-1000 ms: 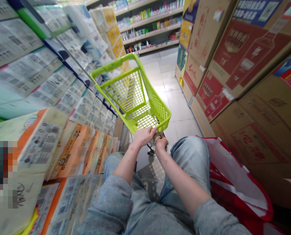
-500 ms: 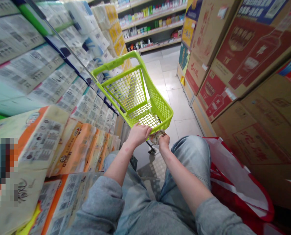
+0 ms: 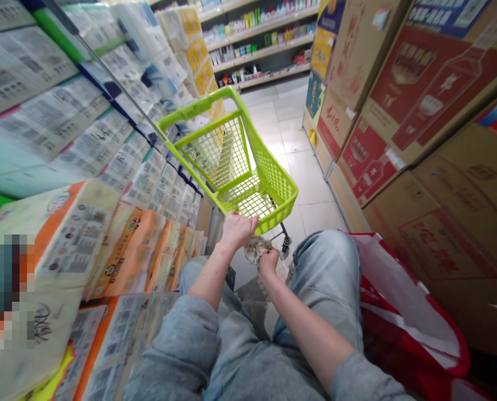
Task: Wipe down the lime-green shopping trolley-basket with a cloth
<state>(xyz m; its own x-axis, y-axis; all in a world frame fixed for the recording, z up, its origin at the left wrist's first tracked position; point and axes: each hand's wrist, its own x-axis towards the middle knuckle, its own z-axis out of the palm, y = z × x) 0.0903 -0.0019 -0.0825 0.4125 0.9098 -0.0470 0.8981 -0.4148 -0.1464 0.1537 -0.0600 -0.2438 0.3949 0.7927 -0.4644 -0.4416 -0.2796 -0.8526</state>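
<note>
A lime-green shopping basket cart (image 3: pixel 273 161) stands tilted in the aisle in front of my knees. My left hand (image 3: pixel 239 227) is closed on the near rim of the cart. Just below that rim, my right hand (image 3: pixel 269 263) is closed on a crumpled, pale patterned cloth (image 3: pixel 257 250), which hangs between my two hands. The inside of the basket shows its bare grid bottom. A wheel (image 3: pixel 287 241) on a thin metal leg shows under the near right corner.
Stacked tissue packs (image 3: pixel 123 250) line the left side. Cardboard cartons (image 3: pixel 432 89) rise on the right. A red and white bag (image 3: pixel 398 301) lies beside my right knee. Store shelves (image 3: pixel 260 50) with bottles cross the far end of the tiled aisle.
My right hand has moved down and left with the cloth, away from the cart's rim. My left hand has barely shifted. The wheel under the cart has swung to the right.
</note>
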